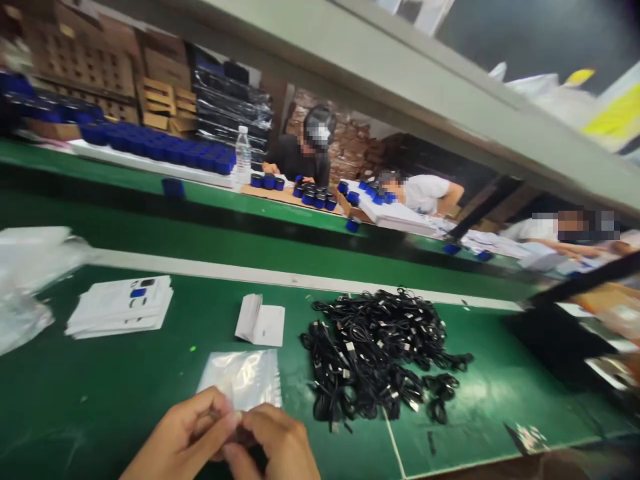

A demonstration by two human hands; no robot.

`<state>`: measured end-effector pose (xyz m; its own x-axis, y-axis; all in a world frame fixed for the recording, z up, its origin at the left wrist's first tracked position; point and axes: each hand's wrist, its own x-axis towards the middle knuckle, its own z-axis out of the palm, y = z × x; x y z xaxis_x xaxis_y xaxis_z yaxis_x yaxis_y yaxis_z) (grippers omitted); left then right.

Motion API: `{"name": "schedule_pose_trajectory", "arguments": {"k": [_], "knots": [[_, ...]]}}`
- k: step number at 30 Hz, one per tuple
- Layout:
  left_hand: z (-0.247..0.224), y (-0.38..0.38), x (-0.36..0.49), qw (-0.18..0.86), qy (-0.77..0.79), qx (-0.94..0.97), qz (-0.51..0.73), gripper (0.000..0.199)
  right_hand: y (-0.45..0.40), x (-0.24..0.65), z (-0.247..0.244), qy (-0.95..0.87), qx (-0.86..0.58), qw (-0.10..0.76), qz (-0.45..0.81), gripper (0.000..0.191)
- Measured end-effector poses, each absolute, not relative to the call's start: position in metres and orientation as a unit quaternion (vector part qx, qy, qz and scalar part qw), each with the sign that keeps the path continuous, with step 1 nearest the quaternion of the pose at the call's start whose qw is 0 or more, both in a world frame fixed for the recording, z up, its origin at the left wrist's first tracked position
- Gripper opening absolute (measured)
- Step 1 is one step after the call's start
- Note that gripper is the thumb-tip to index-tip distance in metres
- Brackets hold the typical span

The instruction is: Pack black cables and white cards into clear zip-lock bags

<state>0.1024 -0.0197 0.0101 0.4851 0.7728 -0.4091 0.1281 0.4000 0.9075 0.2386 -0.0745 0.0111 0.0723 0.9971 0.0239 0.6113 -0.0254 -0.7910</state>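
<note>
At the bottom of the view, my left hand (193, 433) and my right hand (275, 437) meet with fingertips pinched together. Between them is thin clear plastic, apparently a bag, mostly hidden by the fingers. Just beyond my fingertips, clear plastic bags (245, 373) lie flat on the green table, their near edge covered by my hands. A folded white leaflet (270, 325) stands partly open behind the bags. To the right of my hands is a large heap of bundled black cables (375, 353) with metal plugs.
A stack of printed white cards (123, 307) and crumpled plastic wrapping (25, 287) lie on the left. Across a raised ledge, blue-and-black round containers (160, 147) stand in rows beside a bottle (243, 153). Co-workers sit opposite, one in a dark shirt (290, 157).
</note>
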Motion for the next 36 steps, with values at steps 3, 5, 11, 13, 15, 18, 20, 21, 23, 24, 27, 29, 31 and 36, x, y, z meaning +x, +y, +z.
{"name": "schedule_pose_trajectory", "arguments": {"k": [3,5,11,13,15,18,20,21,23,24,27,29,31,36], "knots": [[0.022,-0.016,0.105,0.732,0.411,0.498,0.215,0.030,-0.077,0.244,0.019,-0.600,-0.619,0.397,0.316,0.018],[0.026,-0.015,0.105,0.734,0.397,0.508,0.212,0.026,-0.078,0.247,0.024,-0.599,-0.601,0.407,0.337,0.022],[0.029,-0.016,0.103,0.715,0.391,0.545,0.197,0.026,-0.076,0.248,0.028,-0.616,-0.597,0.380,0.345,0.027],[0.030,-0.017,0.103,0.698,0.400,0.562,0.194,0.026,-0.076,0.249,0.031,-0.626,-0.595,0.360,0.352,0.025],[0.032,-0.018,0.103,0.677,0.413,0.579,0.190,0.028,-0.077,0.251,0.033,-0.638,-0.592,0.336,0.360,0.024],[0.033,-0.019,0.103,0.659,0.420,0.598,0.178,0.031,-0.078,0.254,0.036,-0.647,-0.592,0.309,0.369,0.024],[0.032,-0.020,0.102,0.656,0.417,0.606,0.170,0.031,-0.078,0.255,0.036,-0.646,-0.594,0.302,0.374,0.026],[0.031,-0.020,0.102,0.653,0.418,0.610,0.167,0.031,-0.077,0.255,0.036,-0.643,-0.595,0.301,0.378,0.027],[0.029,-0.021,0.101,0.640,0.423,0.621,0.162,0.032,-0.076,0.255,0.034,-0.635,-0.592,0.304,0.392,0.028],[0.028,-0.021,0.100,0.632,0.426,0.627,0.161,0.032,-0.075,0.255,0.034,-0.631,-0.589,0.307,0.401,0.028],[0.025,-0.021,0.098,0.610,0.432,0.645,0.159,0.032,-0.073,0.256,0.032,-0.621,-0.583,0.312,0.422,0.028],[0.025,-0.021,0.098,0.603,0.431,0.653,0.154,0.031,-0.073,0.256,0.031,-0.615,-0.583,0.312,0.430,0.028],[0.025,-0.021,0.097,0.601,0.432,0.656,0.144,0.029,-0.072,0.256,0.031,-0.607,-0.585,0.312,0.437,0.028],[0.024,-0.023,0.097,0.589,0.435,0.666,0.141,0.029,-0.073,0.256,0.029,-0.592,-0.589,0.315,0.451,0.031]]}}
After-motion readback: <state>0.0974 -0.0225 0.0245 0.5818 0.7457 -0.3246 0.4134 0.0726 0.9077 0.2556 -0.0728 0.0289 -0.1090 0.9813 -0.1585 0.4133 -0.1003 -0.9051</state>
